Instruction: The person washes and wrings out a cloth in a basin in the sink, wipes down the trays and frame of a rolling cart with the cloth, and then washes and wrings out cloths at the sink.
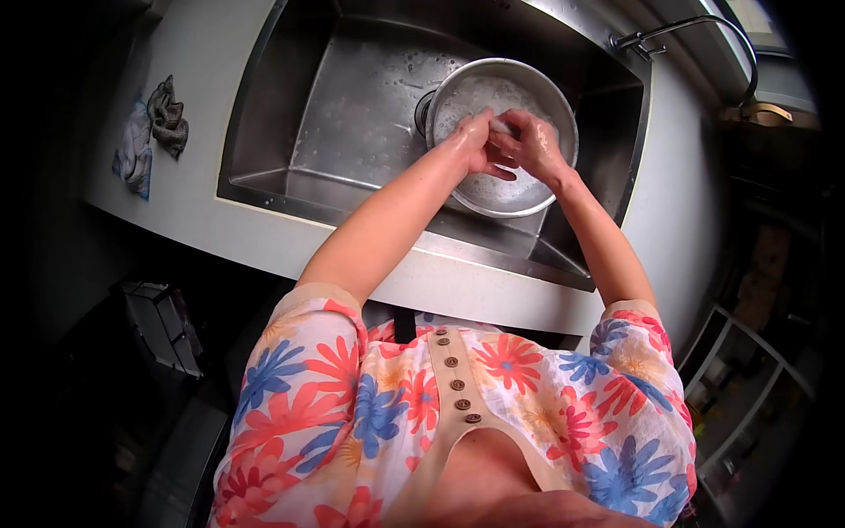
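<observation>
A round metal pot (554, 97) with sudsy water in it sits in the sink. Over its middle, my wet hands meet. My left hand (473, 145) comes in from the left with its fingers partly curled, some tips showing below the palm. My right hand (535, 148) bends down against it, fingers curled inward. Between them shows a small whitish, foamy patch (503, 127); whether it is soap, a cloth or only lather I cannot make out. The fingers overlap and hide most of it.
The steel sink (352, 106) has a drain beside the pot. A curved faucet (704, 19) rises at the back right. Two crumpled cloths, one dark (167, 119) and one pale (134, 150), lie on the left counter (198, 167). A rack (748, 387) stands at the lower right.
</observation>
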The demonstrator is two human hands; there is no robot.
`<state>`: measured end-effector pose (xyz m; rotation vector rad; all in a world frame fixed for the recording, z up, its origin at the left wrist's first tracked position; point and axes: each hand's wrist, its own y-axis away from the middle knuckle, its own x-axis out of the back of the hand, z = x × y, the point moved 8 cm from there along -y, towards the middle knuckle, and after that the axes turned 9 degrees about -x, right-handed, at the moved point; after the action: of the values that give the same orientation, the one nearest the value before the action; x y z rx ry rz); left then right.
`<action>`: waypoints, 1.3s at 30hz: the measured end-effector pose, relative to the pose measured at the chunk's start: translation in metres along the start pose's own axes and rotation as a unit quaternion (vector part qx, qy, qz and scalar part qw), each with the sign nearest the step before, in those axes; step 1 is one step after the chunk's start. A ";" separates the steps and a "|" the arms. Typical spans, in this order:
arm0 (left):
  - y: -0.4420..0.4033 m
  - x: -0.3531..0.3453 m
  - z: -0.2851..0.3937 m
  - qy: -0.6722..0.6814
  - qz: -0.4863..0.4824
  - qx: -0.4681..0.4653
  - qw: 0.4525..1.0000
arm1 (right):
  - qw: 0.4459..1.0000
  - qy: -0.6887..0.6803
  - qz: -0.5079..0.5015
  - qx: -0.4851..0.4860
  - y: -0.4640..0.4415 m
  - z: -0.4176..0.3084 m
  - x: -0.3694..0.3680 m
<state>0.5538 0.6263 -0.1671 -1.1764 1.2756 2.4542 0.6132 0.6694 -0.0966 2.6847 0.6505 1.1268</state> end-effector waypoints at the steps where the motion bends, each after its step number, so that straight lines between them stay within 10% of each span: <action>1: -0.009 0.004 0.001 0.063 0.018 -0.030 0.997 | 0.999 0.005 -0.031 0.043 0.014 -0.019 -0.002; 6: -0.069 0.041 -0.017 0.209 0.048 -0.034 0.976 | 0.972 0.061 -0.144 0.175 0.054 -0.073 0.006; 10: -0.022 0.019 0.004 0.092 0.056 -0.084 0.991 | 0.922 -0.214 -0.318 -0.058 0.026 -0.046 0.029; 13: 0.020 -0.025 0.019 0.045 -0.055 -0.065 0.995 | 0.907 -0.397 -0.102 -0.095 -0.039 0.031 0.032; 15: 0.016 -0.037 0.019 0.061 -0.094 -0.091 0.990 | 0.808 -0.563 -0.007 -0.171 -0.040 0.065 -0.007; 16: 0.016 -0.043 0.020 0.090 -0.098 -0.106 0.985 | 0.661 -0.701 -0.198 -0.182 -0.042 0.059 -0.054; 19: 0.025 -0.049 0.025 0.212 -0.128 -0.102 0.963 | 0.576 -0.787 -0.218 -0.028 -0.023 -0.006 -0.034; 23: 0.036 -0.059 0.035 0.235 -0.185 -0.121 0.947 | 0.568 -0.776 -0.271 0.043 -0.046 -0.008 -0.009; 31: 0.015 -0.029 0.022 -0.131 -0.001 -0.112 0.985 | 0.784 -0.574 -0.057 -0.231 -0.068 0.041 -0.019; 37: 0.002 0.005 0.033 -0.575 0.154 -0.157 0.788 | 0.931 -0.311 0.069 -0.176 -0.081 0.065 -0.035; 39: -0.015 0.019 0.021 -0.586 0.173 -0.110 0.784 | 0.898 -0.380 0.099 -0.197 -0.081 0.075 -0.041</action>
<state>0.5357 0.6474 -0.1830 0.6945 0.7897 2.7084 0.6141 0.7248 -0.2004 2.5429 0.0068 0.1278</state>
